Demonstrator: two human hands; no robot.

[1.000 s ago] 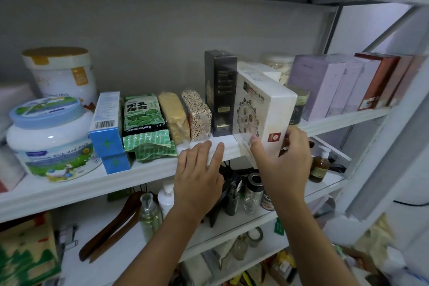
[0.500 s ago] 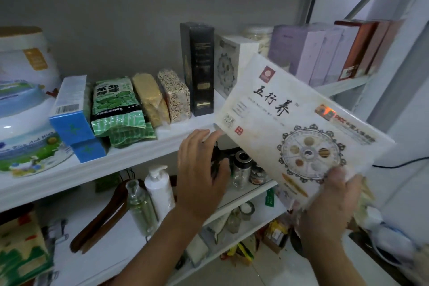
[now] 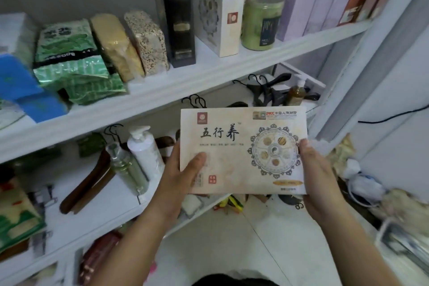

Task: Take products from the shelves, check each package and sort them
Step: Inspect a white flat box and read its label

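Head view. We have one box (image 3: 243,151) off the shelf (image 3: 162,95), held level and face-up in front of its lower tiers. We judge the check is under way and the sorting not begun. Other packages (image 3: 148,42) wait on the shelf.

Left hand (image 3: 183,176) grips the box's left edge, thumb on the printed face. Right hand (image 3: 318,181) clasps the right edge, its fingers hidden behind.

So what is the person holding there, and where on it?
A flat cream printed box, left hand gripping its left edge, right hand its right edge.
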